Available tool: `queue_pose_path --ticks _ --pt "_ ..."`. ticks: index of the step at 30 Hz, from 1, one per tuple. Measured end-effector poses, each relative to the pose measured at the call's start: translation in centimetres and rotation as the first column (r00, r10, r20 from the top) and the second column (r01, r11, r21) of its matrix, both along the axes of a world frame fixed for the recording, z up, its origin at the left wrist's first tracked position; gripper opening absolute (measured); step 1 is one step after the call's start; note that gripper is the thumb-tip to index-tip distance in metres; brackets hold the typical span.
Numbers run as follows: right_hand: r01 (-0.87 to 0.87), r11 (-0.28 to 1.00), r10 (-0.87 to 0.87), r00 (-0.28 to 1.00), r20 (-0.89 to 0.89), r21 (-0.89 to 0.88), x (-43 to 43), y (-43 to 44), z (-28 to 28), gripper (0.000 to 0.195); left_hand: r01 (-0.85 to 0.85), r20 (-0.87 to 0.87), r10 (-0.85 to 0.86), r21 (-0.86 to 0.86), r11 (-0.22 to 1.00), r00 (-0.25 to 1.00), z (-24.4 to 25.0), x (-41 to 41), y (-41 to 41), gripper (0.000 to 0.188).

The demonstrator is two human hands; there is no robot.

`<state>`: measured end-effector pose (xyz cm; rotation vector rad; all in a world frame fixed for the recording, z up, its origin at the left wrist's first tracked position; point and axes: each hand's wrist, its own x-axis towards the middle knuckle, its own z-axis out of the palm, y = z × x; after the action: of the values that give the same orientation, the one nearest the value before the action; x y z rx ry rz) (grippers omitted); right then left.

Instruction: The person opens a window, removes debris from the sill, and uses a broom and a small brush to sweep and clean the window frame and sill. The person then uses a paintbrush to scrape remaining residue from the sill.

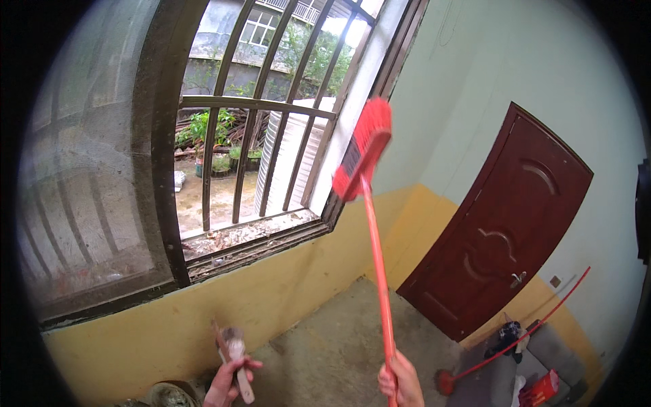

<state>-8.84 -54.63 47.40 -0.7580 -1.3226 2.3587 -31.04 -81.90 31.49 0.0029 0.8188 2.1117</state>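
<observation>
My right hand (401, 381) is closed round the red handle of a broom (374, 224), which it holds upright. The broom's red and black bristle head is raised beside the right jamb of a barred window (259, 104). Low in the view, my left hand (231, 379) holds a paintbrush (236, 351) with a pale wooden handle, along with a thin brownish tool (219, 338) that might be a scraper. Debris and flaking bits lie on the windowsill (254, 234) and in the sliding track below the bars.
A screened sash (96, 168) covers the window's left side. At right are a dark red door (508, 213), a second broom (524, 338) leaning by a grey sofa (552, 356), and a red container (541, 389). A round container (173, 394) stands at the wall's foot.
</observation>
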Motion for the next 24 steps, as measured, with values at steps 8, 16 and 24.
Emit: queue_pose_path --ticks 8,16,24 --pt "0.243 0.969 -0.247 0.958 0.144 0.051 10.6 -0.4 -2.2 0.037 -0.168 -0.661 0.23 0.158 0.973 0.714 17.1 -9.4 13.4 0.019" --pt "0.373 0.92 -0.337 0.91 -0.244 0.122 12.6 4.5 -2.5 0.043 -0.297 -0.882 0.35 0.259 0.919 0.315 32.6 -21.9 28.5 0.024" --pt "0.657 0.673 -0.669 0.737 -0.098 0.34 3.8 11.7 -4.5 0.02 -0.719 -0.991 0.058 0.125 0.684 -0.118 41.0 -35.0 39.9 0.031"
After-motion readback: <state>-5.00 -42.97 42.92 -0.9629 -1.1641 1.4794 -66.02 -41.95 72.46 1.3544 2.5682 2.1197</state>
